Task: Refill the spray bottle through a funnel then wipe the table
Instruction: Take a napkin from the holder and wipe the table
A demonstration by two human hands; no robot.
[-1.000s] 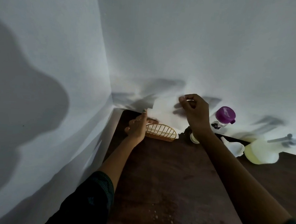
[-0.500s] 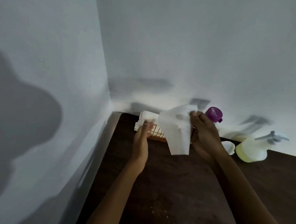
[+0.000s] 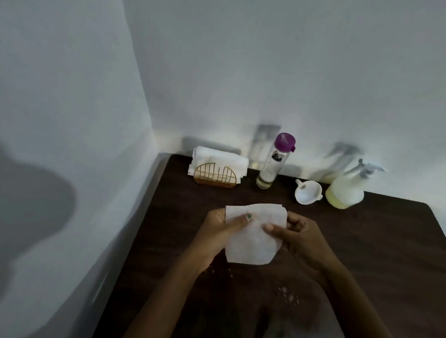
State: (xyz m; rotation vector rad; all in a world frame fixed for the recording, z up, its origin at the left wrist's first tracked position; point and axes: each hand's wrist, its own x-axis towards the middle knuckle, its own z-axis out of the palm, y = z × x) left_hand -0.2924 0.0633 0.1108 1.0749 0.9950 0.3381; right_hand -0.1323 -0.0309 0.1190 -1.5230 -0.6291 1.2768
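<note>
A white paper napkin (image 3: 252,237) hangs above the dark wooden table (image 3: 367,248), held from both sides. My left hand (image 3: 218,233) pinches its left edge with the thumb on top. My right hand (image 3: 298,237) pinches its right edge. Against the back wall stand the spray bottle (image 3: 346,190) with pale yellow liquid and a grey trigger head, a white funnel (image 3: 307,192) lying beside it, and a clear bottle with a purple cap (image 3: 272,162). Small white droplets or crumbs (image 3: 287,295) speckle the table in front of me.
A gold wire napkin holder (image 3: 215,175) with a stack of white napkins stands in the back left corner. White walls close the table on the left and at the back. The table's right edge runs off diagonally at the right.
The napkin has been pulled out of the holder and brought toward me. My left hand left the holder and now holds the napkin together with the right hand. The camera has tilted down.
</note>
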